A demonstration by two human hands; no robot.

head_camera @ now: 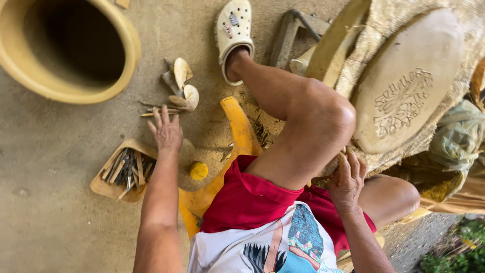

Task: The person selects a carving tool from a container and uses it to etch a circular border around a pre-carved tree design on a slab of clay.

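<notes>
Left hand [165,132] reaches out flat with fingers spread and empty, above the tray of carving tools [124,171] and near the wooden ribs [181,86] beyond. Right hand [347,179] grips the lower rim of the clay disc [404,83]. Its leaf relief looks partly carved, the surrounding face bare. The knee hides the disc's left edge.

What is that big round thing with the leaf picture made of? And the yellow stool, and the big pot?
The round slab looks like unfired clay: matte tan, with a pattern carved into its surface. The stool looks like plastic: smooth, bright yellow, dusted with crumbs. The big pot seems to be clay or ceramic with a pale yellow, slightly smooth rim; glazed or not, I cannot tell.
</notes>
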